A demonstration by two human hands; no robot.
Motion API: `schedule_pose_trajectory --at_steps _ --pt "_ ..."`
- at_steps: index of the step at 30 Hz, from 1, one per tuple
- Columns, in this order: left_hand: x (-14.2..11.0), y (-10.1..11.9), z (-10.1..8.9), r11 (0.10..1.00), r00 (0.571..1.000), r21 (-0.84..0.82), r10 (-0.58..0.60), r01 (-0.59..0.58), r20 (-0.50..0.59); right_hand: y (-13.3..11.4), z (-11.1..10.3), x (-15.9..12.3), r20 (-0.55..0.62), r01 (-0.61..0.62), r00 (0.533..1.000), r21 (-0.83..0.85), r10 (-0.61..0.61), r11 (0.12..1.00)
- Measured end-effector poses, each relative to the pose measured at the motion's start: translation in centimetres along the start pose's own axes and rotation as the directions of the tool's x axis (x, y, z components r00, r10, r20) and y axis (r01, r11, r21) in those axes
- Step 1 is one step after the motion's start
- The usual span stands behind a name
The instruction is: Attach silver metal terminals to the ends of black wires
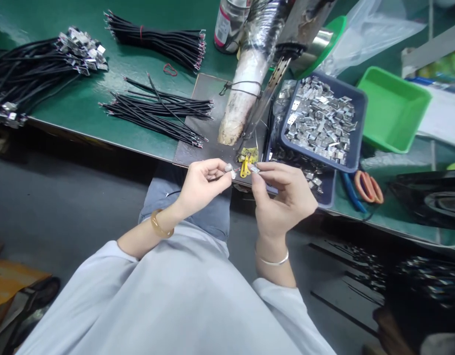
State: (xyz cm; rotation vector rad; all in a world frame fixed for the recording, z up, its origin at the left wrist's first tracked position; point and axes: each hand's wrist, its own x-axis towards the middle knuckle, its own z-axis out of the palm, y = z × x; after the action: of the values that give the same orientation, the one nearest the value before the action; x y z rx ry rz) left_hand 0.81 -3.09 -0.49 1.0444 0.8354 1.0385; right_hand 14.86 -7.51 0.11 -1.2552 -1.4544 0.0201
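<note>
My left hand (207,185) is closed in a pinch, with pale covers on its fingertips. A thin red wire end (237,169) pokes out from them toward the yellow clamp-like fixture (245,166); the rest of the wire is hidden by the hand. On the other side of the fixture, my right hand (281,197) pinches a small silvery metal connector (253,168) between thumb and forefinger. Just behind the fixture lies a yellow-green sponge (248,152). The slanting soldering iron (259,106) comes down close behind it, beside a white wrapped tube (237,106).
Black cables (157,111) lie loose left of the work board (208,91), near a tied bundle (157,44). Cables with metal ends (79,52) sit farther left. On the right stand a blue-grey bin of metal parts (320,121), a green tray (394,108) and orange-handled scissors (368,186).
</note>
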Motion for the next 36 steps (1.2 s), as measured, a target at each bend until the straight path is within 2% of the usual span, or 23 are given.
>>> schedule_pose_trajectory --at_steps 2,6,9,13,16,18,21,24,26,29,31,36 --pt "0.0 -0.1 0.1 0.999 1.000 0.028 0.025 -0.025 0.001 0.3 0.4 -0.2 0.015 0.040 0.999 -0.001 -0.040 0.999" --pt "0.0 -0.3 0.1 0.995 0.999 0.088 0.040 -0.040 0.006 0.3 0.4 -0.2 0.084 0.015 0.996 0.048 -0.019 0.999" --pt "0.0 -0.3 0.0 0.994 0.999 0.102 0.038 -0.038 0.006 0.1 0.4 -0.3 0.086 0.041 0.995 0.045 -0.044 0.998" --pt "0.2 -0.1 -0.2 0.999 0.999 0.035 -0.017 0.015 0.039 0.1 0.4 -0.5 0.119 0.093 0.988 0.028 -0.095 0.995" --pt "0.4 0.1 -0.4 0.998 0.996 -0.033 -0.056 0.059 0.075 0.3 0.5 -0.5 0.134 0.027 0.990 0.029 -0.030 0.999" --pt "0.4 0.2 -0.5 0.995 0.993 -0.052 -0.081 0.086 0.080 0.3 0.5 -0.4 0.070 0.004 0.998 0.009 -0.005 1.000" --pt "0.4 0.4 -0.5 0.993 0.992 -0.066 -0.097 0.103 0.083 0.2 0.5 -0.3 -0.015 0.126 0.992 -0.063 -0.127 0.990" --pt "0.5 0.5 -0.4 0.990 0.991 -0.084 -0.108 0.114 0.078 0.1 0.7 -0.5 0.047 0.249 0.968 -0.089 -0.246 0.964" --pt "0.7 0.6 -0.4 0.986 0.990 -0.098 -0.126 0.132 0.067 0.3 0.9 -0.7 0.026 0.212 0.977 -0.044 -0.211 0.976" --pt "0.9 0.6 -0.5 0.981 0.988 -0.125 -0.140 0.147 0.065 0.6 1.2 -0.8 -0.052 0.034 0.998 0.078 -0.030 0.996" --pt "0.9 0.7 -0.6 0.980 0.988 -0.137 -0.134 0.143 0.076 0.8 1.2 -0.8 -0.045 -0.038 0.998 0.122 0.044 0.992" --pt "0.9 0.8 -0.8 0.978 0.988 -0.153 -0.134 0.144 0.076 0.9 1.1 -0.5 0.026 -0.018 1.000 0.042 0.017 0.999"
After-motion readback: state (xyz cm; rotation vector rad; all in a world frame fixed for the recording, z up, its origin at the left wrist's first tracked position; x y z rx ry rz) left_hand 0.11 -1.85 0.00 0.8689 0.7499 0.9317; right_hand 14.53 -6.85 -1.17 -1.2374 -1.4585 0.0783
